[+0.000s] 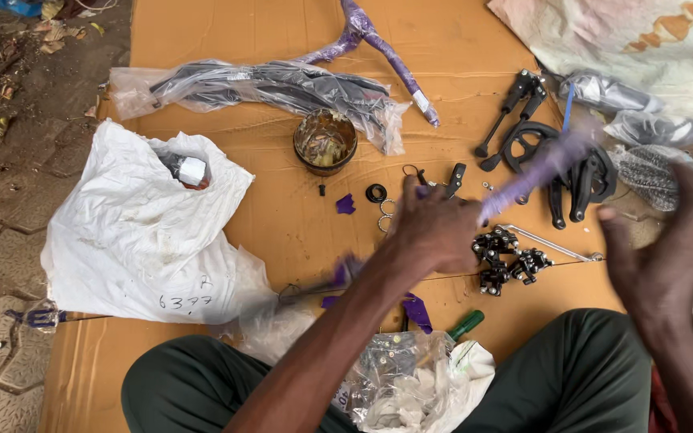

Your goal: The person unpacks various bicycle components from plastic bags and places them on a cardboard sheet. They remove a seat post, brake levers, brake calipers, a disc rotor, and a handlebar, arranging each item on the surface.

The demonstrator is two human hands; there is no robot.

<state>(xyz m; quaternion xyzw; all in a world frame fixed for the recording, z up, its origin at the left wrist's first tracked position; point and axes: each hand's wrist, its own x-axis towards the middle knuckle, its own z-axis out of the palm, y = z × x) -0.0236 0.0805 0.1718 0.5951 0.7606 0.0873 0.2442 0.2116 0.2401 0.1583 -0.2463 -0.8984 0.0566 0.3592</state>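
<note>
Matt brown cardboard [282,208] is lying under everything, creased and slightly rough. A rod wrapped in purple plastic film [523,180] is looking glossy though blurred. The black brake parts [571,180] are showing a dull satin finish, the small chain pieces [511,261] shiny black metal. The white sack [130,240] is appearing woven and crumpled; clear plastic bags [266,87] are glinting.

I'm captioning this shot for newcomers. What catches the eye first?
At centre, the left hand grips a blurred purple-wrapped bar, with the right hand open beside it. A big crumpled white plastic bag fills the left of the brown cardboard sheet.
</note>
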